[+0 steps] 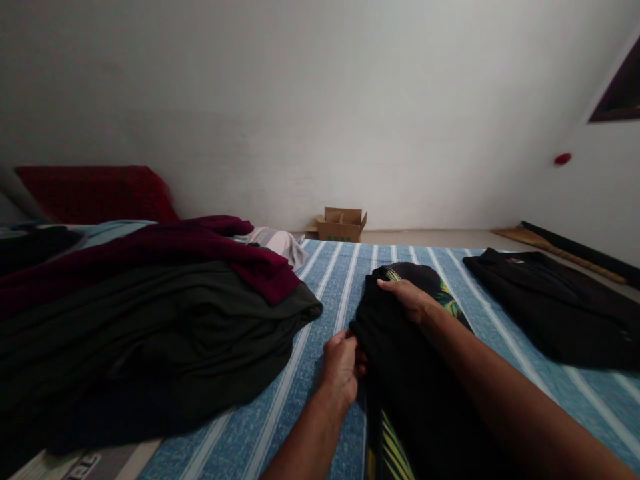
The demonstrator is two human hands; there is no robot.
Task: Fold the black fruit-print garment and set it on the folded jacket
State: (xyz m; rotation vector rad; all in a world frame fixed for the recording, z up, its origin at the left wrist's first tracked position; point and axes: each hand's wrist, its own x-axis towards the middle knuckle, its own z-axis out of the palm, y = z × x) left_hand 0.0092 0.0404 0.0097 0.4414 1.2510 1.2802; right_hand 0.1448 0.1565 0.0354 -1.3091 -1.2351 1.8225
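Observation:
A black garment with green and yellow leaf print [400, 373] lies partly folded on the bed, between my two arms. My left hand [344, 360] is closed on its left edge, fingers curled around the dark cloth. Farther up, my right hand [407, 297] lies across the top of the garment, thumb pointing left; its fingers are mostly hidden, and I cannot tell whether they grip the cloth. My right forearm covers part of the garment's right side.
A heap of clothes, with a maroon garment [200, 250] over a dark green one [210, 327], covers the left side. At the right lies a folded black garment [555, 303]. The blue striped bedsheet [300, 380] ends before a cardboard box [343, 225] by the wall.

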